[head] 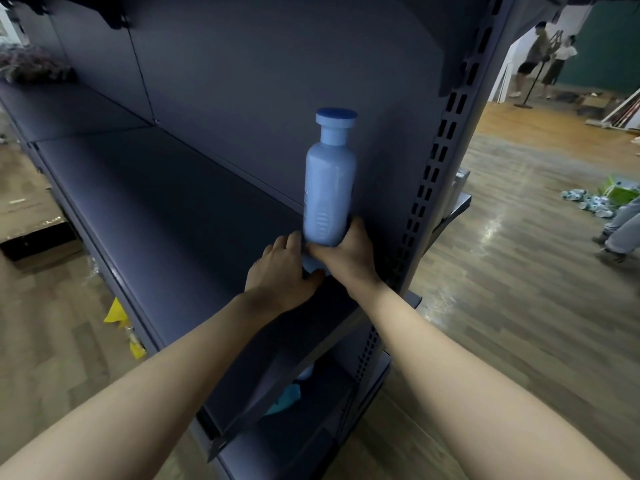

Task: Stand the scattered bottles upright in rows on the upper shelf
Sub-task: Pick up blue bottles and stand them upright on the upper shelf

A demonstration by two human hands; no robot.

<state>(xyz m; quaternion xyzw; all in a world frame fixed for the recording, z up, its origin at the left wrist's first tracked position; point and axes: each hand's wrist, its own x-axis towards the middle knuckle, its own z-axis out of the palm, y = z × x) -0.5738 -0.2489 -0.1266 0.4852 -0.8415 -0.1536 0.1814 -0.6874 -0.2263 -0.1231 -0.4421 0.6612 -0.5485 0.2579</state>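
Finding: my right hand [346, 258] is wrapped round the lower end of a tall light blue plastic bottle [329, 192]. The thumb crosses the front and the fingers go behind. The bottle rises straight above that hand, with its darker blue flat round cap [336, 116] on top.

My left hand [280, 271] lies just beside the right, on its left. Its fingers curl in towards the bottle's foot, and its thumb sits under a small blue patch [311, 268]. I cannot tell whether that patch is the bottle's own base or a separate item, so I cannot confirm that this hand has a grip.

Location: the bottle is over the dark grey metal upper shelf [166, 202], at the end nearest my right hand. The perforated upright post [433, 188] is just beyond my right hand, and the back panel [259, 81] is behind the bottle. My hands hide the base, so I cannot verify that it touches the shelf.

Assessment: this appears to be the first bottle to be stood up.

Recommendation:
- Set the base flat, deep towards the back panel and close to the post, so that the row can grow leftward from my left hand.
- Keep the grip low.
- Ease the fingers apart only once the bottle stands by itself, because a tall, narrow body with a heavy cap may tip.
- Draw both hands back without brushing it.
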